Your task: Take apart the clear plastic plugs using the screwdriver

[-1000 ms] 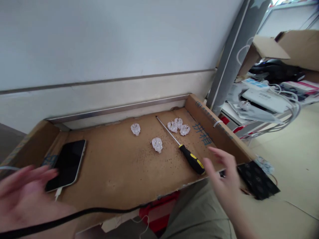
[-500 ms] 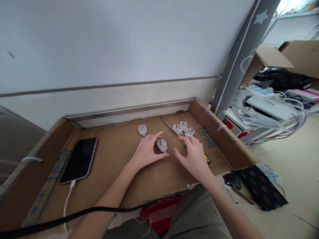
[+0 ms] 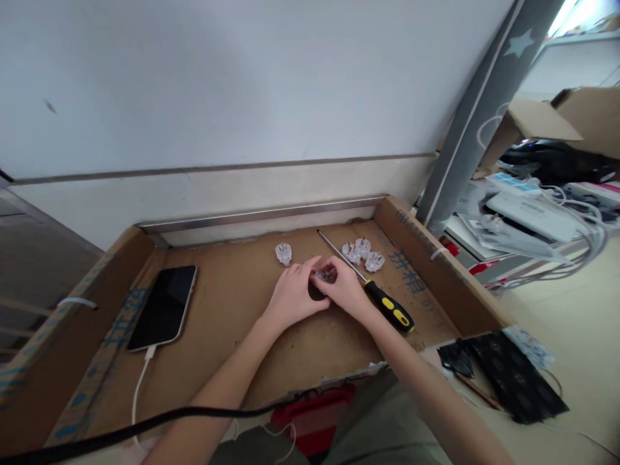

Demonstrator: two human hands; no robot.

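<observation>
A clear plastic power plug (image 3: 330, 274) is partly covered by the fingers of my right hand (image 3: 346, 287), which is closed on it. Curved beside it is my left hand (image 3: 295, 290), thumb and fingers apart, with a shadowed gap between them; its fingertips come close to the plug, and any contact is hard to see. Another clear plug (image 3: 283, 252) lies prongs up just beyond my left hand. Past my right hand sits a cluster of similar plugs (image 3: 362, 248). A screwdriver with a black and yellow handle (image 3: 390, 307) lies to the right of my right hand.
Everything lies in a shallow cardboard tray (image 3: 227, 290) with raised sides. A phone (image 3: 163, 307) on a white cable rests at its left. A black cord (image 3: 194, 411) crosses the front. Boxes and cables (image 3: 542, 213) crowd a surface on the right.
My right hand has moved left to the plug and closed on it. That uncovers the screwdriver's handle. My left hand stays around the same spot; the view has shifted slightly.
</observation>
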